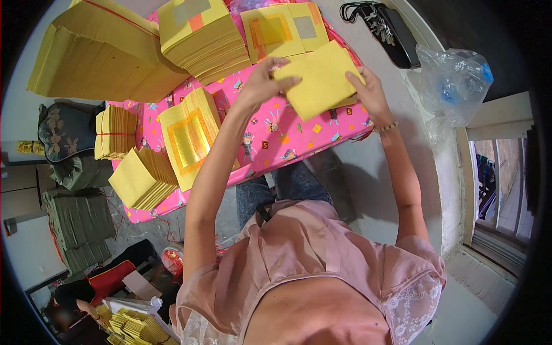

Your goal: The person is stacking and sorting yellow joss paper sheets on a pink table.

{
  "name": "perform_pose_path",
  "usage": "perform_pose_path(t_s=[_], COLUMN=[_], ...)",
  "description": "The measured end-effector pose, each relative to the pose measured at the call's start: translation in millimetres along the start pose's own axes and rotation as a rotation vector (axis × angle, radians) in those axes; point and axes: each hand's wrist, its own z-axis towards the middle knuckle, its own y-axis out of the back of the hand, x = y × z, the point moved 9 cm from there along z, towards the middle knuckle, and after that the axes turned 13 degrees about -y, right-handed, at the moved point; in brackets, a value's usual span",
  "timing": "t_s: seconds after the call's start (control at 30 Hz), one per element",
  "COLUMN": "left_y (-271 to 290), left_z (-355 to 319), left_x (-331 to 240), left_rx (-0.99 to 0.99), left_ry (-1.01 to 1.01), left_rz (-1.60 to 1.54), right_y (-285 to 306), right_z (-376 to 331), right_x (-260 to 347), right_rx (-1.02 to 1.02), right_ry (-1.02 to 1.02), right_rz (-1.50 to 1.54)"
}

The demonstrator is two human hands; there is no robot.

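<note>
Above the near right part of the table, a folded sheet of yellow paper is held up and tilted between both hands. My left hand pinches its left edge, thumb on the near face. At the right edge, my right hand grips it with the thumb on top and a beaded bracelet at the wrist. More yellow paper shows just beneath the held sheet. Just beyond lie yellow sheets with an orange and gold square. To the left of my left forearm stands a stack of gold-square paper.
The pink patterned tablecloth covers the table. Tall yellow paper stacks fill its far left, with smaller bundles at the left edge. A black pouch with keys and a clear plastic bag lie right. Another person's hand works lower left.
</note>
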Motion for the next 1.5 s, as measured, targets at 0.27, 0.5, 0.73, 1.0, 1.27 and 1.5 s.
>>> perform_pose_path(t_s=[0.27, 0.5, 0.73, 1.0, 1.27, 1.5], left_y=[17, 5, -29, -57, -59, -17], left_z=[76, 60, 14, 12, 9, -7], left_x=[84, 82, 35, 71, 77, 31], left_rx=[-0.305, -0.412, -0.563, -0.304, -0.338, -0.442], left_ry=[-0.091, -0.121, -0.467, -0.445, -0.377, -0.479], left_rz=[0.292, 0.303, 0.574, 0.950, 0.800, 0.485], right_y=[46, 43, 31, 7, 13, 41], right_z=[61, 48, 30, 13, 22, 51], right_x=[-51, -55, -42, -27, -42, -30], right_rx=[-0.294, -0.377, -0.500, -0.581, -0.378, -0.321], right_ry=[0.107, 0.101, 0.102, 0.519, 0.574, 0.275], right_rz=[-0.509, -0.702, -0.883, -1.041, -0.840, -0.600])
